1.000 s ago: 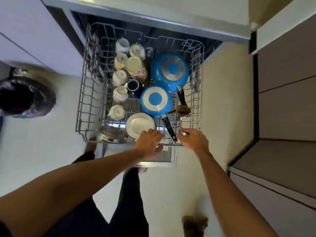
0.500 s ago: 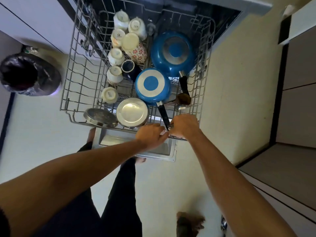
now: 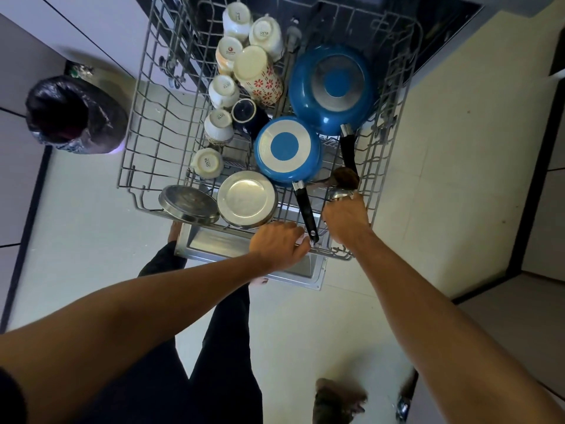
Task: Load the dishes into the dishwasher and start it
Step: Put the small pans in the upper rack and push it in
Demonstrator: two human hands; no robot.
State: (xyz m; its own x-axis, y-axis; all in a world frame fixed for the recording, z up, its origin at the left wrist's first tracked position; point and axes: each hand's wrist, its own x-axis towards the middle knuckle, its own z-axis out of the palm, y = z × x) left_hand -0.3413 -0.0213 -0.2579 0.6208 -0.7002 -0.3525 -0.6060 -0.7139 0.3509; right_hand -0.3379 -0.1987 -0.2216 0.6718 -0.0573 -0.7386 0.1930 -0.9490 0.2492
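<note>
The wire dishwasher rack [image 3: 143,142] is pulled out over the open door [image 3: 260,264]. It holds several white cups [image 3: 223,90], a flowered mug [image 3: 260,76], a dark mug [image 3: 244,111], two blue pans [image 3: 331,87] [image 3: 286,148] bottom up, and two steel plates [image 3: 246,198] [image 3: 188,203]. My left hand [image 3: 278,243] curls its fingers over the rack's front rim beside the end of the pan handle [image 3: 305,214]. My right hand [image 3: 347,221] is inside the rack's front right corner, fingers curled round a small shiny steel cup [image 3: 339,195], just below a brown ladle [image 3: 347,178].
A bin lined with a black bag [image 3: 73,114] stands on the floor left of the rack. Cabinet fronts [image 3: 27,71] run along the left, and a dark counter [image 3: 544,179] along the right. My legs and feet [image 3: 336,399] are on pale floor below the door.
My right hand has moved deeper into the rack's right corner with the steel cup. My left hand stays on the front rim. The view has tilted and the rack fills more of it.
</note>
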